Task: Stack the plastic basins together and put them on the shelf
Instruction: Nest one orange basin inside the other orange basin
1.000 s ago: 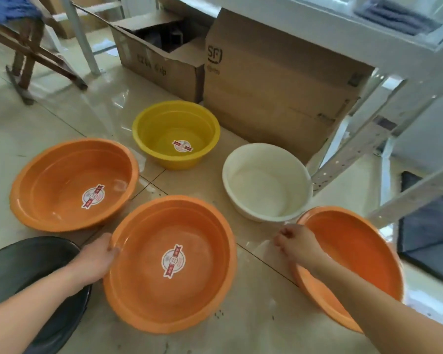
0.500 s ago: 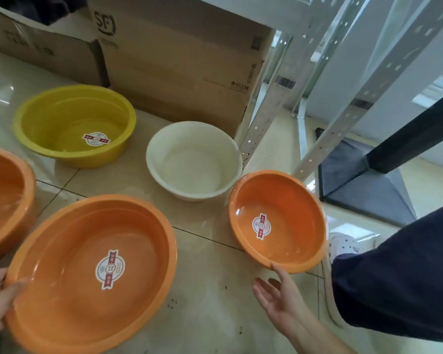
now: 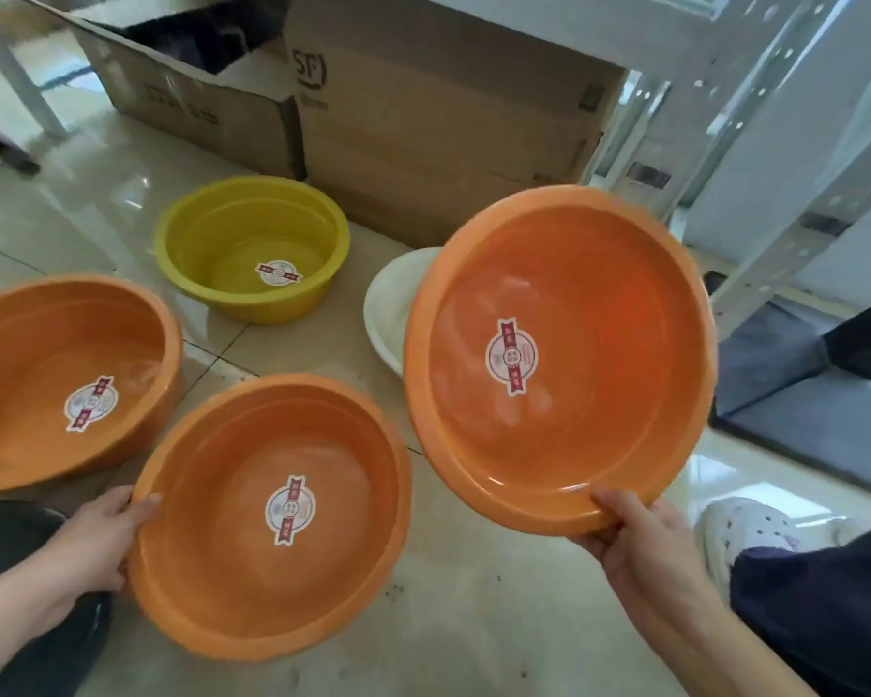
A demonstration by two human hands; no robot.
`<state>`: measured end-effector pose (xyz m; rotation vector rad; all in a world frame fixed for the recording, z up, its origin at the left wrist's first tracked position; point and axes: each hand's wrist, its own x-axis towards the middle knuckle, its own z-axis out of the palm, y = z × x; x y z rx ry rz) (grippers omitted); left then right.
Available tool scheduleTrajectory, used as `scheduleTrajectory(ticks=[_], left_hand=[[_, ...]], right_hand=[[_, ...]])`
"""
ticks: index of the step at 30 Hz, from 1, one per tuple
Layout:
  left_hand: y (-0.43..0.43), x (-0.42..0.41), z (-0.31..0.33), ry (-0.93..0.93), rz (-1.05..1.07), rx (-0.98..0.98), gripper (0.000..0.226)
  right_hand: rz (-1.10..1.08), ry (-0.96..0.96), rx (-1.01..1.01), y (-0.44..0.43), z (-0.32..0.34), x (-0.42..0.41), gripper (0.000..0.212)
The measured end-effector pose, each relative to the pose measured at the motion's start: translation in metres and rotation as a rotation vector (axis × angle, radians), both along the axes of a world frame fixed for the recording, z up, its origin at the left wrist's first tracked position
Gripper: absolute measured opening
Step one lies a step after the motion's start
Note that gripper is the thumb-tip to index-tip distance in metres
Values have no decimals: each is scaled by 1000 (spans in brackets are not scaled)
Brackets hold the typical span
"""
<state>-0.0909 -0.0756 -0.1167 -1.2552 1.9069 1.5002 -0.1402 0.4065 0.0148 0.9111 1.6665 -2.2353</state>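
My right hand (image 3: pixel 644 540) grips the near rim of an orange basin (image 3: pixel 589 294), lifted off the floor and tilted toward me. My left hand (image 3: pixel 99 540) holds the left rim of a second orange basin (image 3: pixel 222 525) resting on the floor. A third orange basin (image 3: pixel 26 354) sits at the left. Behind them stand a yellow basin (image 3: pixel 212 238) and a white basin (image 3: pixel 385 309), the white one partly hidden by the lifted basin. A black basin (image 3: pixel 6 530) shows under my left forearm. The white metal shelf frame (image 3: pixel 775 244) rises at the right.
Cardboard boxes (image 3: pixel 448 128) stand against the back, right behind the yellow and white basins. A grey mat (image 3: pixel 795 394) lies under the shelf at the right. My white shoe (image 3: pixel 755 535) and dark trouser leg are at the lower right on the tiled floor.
My right hand has taken hold of the right-hand orange basin and lifted it off the floor, tilting it. My left hand stays on the rim of the middle orange basin.
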Motion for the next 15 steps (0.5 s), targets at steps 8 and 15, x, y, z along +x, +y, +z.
scheduleTrajectory(ticks=[8, 15], left_hand=[[23, 10, 70, 65, 135, 81, 51], [14, 16, 59, 61, 493, 215, 80]], right_hand=[[758, -140, 115, -116, 1, -8, 20], [897, -181, 425, -145, -30, -15, 22]])
